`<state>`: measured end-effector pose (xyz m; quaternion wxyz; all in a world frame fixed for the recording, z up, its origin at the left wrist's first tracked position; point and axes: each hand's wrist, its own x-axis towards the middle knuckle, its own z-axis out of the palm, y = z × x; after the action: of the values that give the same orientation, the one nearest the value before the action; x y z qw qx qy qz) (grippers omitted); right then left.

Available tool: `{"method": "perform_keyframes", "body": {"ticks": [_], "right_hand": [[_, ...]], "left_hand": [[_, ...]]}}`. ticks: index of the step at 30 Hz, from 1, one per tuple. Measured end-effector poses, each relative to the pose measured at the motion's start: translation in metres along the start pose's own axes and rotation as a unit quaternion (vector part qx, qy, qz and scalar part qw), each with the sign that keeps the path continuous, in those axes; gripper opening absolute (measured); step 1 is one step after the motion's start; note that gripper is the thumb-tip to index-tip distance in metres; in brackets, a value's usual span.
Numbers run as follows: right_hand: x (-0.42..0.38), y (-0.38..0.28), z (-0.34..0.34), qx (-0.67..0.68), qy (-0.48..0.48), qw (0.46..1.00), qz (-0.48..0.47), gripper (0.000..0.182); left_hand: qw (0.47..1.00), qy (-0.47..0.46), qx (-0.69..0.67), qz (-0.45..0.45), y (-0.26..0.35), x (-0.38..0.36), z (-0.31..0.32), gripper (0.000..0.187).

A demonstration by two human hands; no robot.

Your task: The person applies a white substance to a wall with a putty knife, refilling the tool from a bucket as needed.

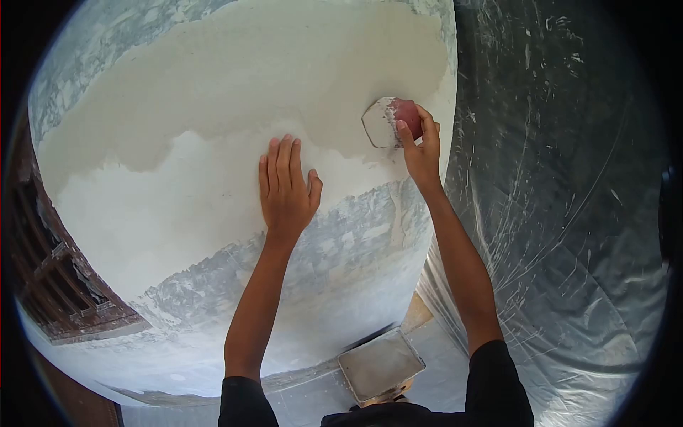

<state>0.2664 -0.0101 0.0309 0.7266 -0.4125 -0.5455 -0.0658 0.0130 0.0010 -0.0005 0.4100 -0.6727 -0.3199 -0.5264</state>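
Observation:
My left hand lies flat on the white coated wall, its fingers stretched upward and the thumb held out to the side. Further right, my right hand grips a red, rounded tool by its right edge, thumb in front and fingers at the side. The tool's left part is a pale, plaster-smeared face with a thin dark rim, and it is against the wall. I cannot make out its exact kind. Around and above both hands spreads a beige, damp-looking layer of plaster; lower down the wall shows patchy grey.
A dark plastic sheet, splashed with white, hangs along the right side. Below stands a rectangular tray with a greyish surface. At the left edge is a brown slatted wooden frame set in the wall.

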Motion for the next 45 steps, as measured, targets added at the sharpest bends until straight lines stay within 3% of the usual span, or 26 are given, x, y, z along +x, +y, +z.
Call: {"method": "perform_keyframes", "body": {"ticks": [5,7,9,11,13,15,19,22,24,27,30,32,33,35,38,41,43,45], "right_hand": [[0.043,0.026,-0.014,0.140,0.087,0.986,0.000,0.048],[0.050,0.027,-0.019,0.167,0.172,0.971,0.014,0.049],[0.040,0.024,-0.018,0.187,0.153,0.970,-0.002,0.051],[0.020,0.015,-0.008,0.222,0.042,0.973,-0.040,0.051],[-0.003,0.013,0.000,0.065,-0.023,0.996,-0.064,0.050],[-0.005,0.013,0.000,0.039,-0.049,0.996,-0.058,0.048],[0.035,0.049,-0.016,0.173,0.128,0.976,-0.028,0.051],[0.043,0.049,-0.029,0.228,0.187,0.955,0.011,0.052],[0.029,0.036,-0.025,0.216,0.119,0.969,-0.020,0.052],[-0.008,0.013,-0.010,0.040,-0.016,0.998,-0.044,0.050],[-0.011,0.014,-0.006,-0.025,-0.055,0.996,-0.068,0.049],[0.009,0.026,-0.012,0.071,0.062,0.996,0.000,0.049],[0.025,0.045,-0.018,0.073,0.106,0.991,-0.030,0.049],[0.040,0.047,-0.028,0.221,0.200,0.954,0.019,0.050],[0.031,0.044,-0.032,0.224,0.150,0.963,0.003,0.051],[-0.011,0.024,-0.014,0.088,0.012,0.996,0.001,0.051],[-0.025,0.023,-0.005,0.005,-0.071,0.996,-0.048,0.051],[-0.020,0.029,-0.004,0.004,-0.014,0.999,-0.043,0.051]], "left_hand": [[1.000,0.002,0.011,-0.001,0.000,-0.001,0.002,0.056],[1.000,0.003,0.020,-0.002,0.002,-0.001,0.001,0.057],[1.000,0.004,0.021,-0.002,0.002,-0.001,0.002,0.057],[1.000,0.004,0.021,-0.003,0.002,-0.001,0.002,0.057],[1.000,0.003,0.022,-0.006,0.002,-0.001,0.002,0.057],[1.000,0.007,0.021,-0.006,0.002,0.000,0.002,0.056],[1.000,0.008,0.029,-0.002,0.003,-0.002,0.002,0.055],[0.999,0.011,0.036,-0.004,0.004,-0.002,0.003,0.055],[0.999,0.010,0.036,-0.006,0.005,-0.003,0.002,0.055],[0.999,0.009,0.037,-0.008,0.005,-0.002,0.003,0.055],[0.999,0.010,0.036,-0.005,0.005,-0.002,0.003,0.055],[0.999,0.013,0.036,-0.002,0.004,-0.003,0.002,0.055],[0.999,0.011,0.035,-0.002,0.004,-0.003,0.003,0.055],[0.999,0.010,0.036,-0.002,0.003,-0.003,0.002,0.054],[0.999,0.012,0.037,-0.004,0.004,-0.003,0.003,0.054],[0.999,0.009,0.036,-0.006,0.005,-0.002,0.003,0.054],[0.999,0.009,0.039,-0.005,0.005,-0.002,0.002,0.054],[0.999,0.008,0.038,-0.002,0.005,-0.003,0.002,0.054]]}}
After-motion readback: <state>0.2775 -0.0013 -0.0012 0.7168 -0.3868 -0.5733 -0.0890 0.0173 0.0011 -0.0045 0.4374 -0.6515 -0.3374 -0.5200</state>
